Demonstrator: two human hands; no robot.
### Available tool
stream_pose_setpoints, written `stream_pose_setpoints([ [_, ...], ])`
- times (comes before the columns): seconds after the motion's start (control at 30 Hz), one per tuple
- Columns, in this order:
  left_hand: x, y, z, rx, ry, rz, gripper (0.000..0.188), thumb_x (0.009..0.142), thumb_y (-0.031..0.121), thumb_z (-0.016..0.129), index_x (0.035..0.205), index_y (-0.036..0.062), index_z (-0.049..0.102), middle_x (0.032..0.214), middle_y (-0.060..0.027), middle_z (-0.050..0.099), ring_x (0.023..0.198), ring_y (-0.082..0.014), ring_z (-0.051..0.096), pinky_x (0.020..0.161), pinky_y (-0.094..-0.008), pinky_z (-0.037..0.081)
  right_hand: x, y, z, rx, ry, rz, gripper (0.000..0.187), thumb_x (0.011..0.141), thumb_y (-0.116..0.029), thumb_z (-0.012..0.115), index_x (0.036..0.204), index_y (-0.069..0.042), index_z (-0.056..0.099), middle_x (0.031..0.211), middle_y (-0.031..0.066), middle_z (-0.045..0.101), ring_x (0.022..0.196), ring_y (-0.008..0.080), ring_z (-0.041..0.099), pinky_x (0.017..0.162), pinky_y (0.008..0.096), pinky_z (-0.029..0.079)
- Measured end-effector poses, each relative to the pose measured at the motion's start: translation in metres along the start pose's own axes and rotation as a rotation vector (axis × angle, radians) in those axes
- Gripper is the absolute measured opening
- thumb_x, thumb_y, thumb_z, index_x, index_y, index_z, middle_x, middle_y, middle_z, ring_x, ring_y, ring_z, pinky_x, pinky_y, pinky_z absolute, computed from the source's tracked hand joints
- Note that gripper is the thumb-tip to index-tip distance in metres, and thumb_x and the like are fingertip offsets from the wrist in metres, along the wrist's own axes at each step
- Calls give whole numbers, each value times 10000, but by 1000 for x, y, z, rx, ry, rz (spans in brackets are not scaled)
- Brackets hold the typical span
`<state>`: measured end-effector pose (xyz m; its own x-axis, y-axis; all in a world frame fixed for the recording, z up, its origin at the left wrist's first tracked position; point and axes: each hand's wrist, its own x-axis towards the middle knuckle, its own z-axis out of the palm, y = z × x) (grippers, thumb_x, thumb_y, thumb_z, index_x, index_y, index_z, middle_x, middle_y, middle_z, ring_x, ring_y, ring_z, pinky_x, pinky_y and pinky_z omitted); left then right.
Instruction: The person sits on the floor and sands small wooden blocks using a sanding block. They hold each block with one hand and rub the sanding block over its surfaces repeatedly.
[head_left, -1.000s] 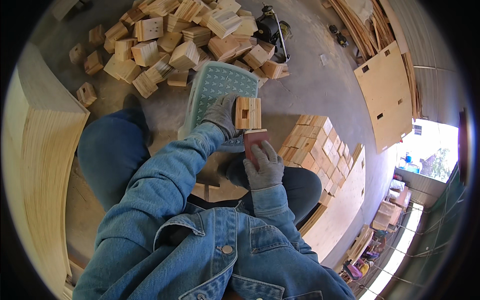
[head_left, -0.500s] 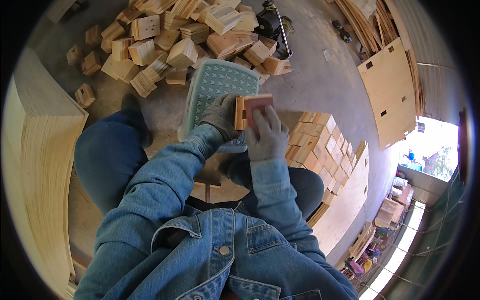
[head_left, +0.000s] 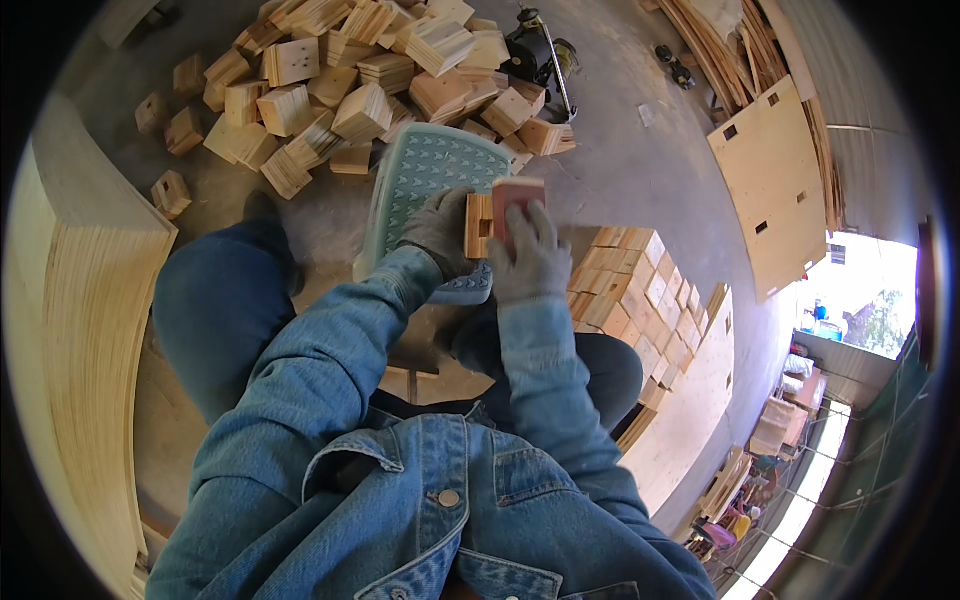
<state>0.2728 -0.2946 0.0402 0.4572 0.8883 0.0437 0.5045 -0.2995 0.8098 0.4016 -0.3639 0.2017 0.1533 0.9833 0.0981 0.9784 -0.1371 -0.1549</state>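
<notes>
A grey work glove covers my left hand [head_left: 440, 232], its fingers wrapped round a small wooden block [head_left: 478, 226] with a slot in its side. In my right hand [head_left: 532, 252], also gloved, is a flat reddish-brown sanding block [head_left: 518, 197], pressed or held close against the wooden block's right side. Whether the two touch along their whole length I cannot tell. Both hands are above a pale green plastic stool [head_left: 440, 152] with a raised pattern on its top, standing between my knees.
Beyond the stool lies a loose heap of wooden blocks [head_left: 362, 112], with a dark tool with a metal bar [head_left: 548, 62] beside it. To my right, blocks are stacked in neat rows [head_left: 640, 290] on a plywood sheet [head_left: 690, 400]. A tall plywood stack [head_left: 90, 330] stands at left.
The sanding block has moved slightly away from me and left along the wooden block, with my right hand. My left hand keeps its hold, shifted a little left.
</notes>
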Motion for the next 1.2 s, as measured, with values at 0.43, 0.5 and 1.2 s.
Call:
stream_pose_setpoints([
  [0.43, -1, 12, -11, -10, -48, 7, 1068, 663, 368, 913, 1562, 131, 388, 1538, -180, 467, 1411, -384, 503, 1209, -451, 436, -28, 3, -3, 33, 98, -71, 507, 806, -262, 815, 1299, -173, 736, 1463, 150, 618, 1227, 377, 634, 1056, 515, 495],
  [0.5, 1, 13, -8, -17, -49, 24, 1053, 685, 368, 902, 1568, 138, 377, 1535, -174, 465, 1422, -381, 492, 1211, -450, 433, 13, 1, 1, -4, 49, -19, 496, 826, -321, 799, 1301, -190, 734, 1474, 119, 615, 1260, 369, 625, 1076, 520, 483],
  [1.2, -2, 48, -42, -4, -94, -149, 1036, 636, 414, 909, 1512, 133, 433, 1492, -179, 517, 1438, -385, 469, 1214, -451, 418, -89, 4, -7, 64, 152, -80, 512, 813, -290, 821, 1302, -170, 726, 1441, 145, 619, 1148, 404, 640, 991, 540, 513],
])
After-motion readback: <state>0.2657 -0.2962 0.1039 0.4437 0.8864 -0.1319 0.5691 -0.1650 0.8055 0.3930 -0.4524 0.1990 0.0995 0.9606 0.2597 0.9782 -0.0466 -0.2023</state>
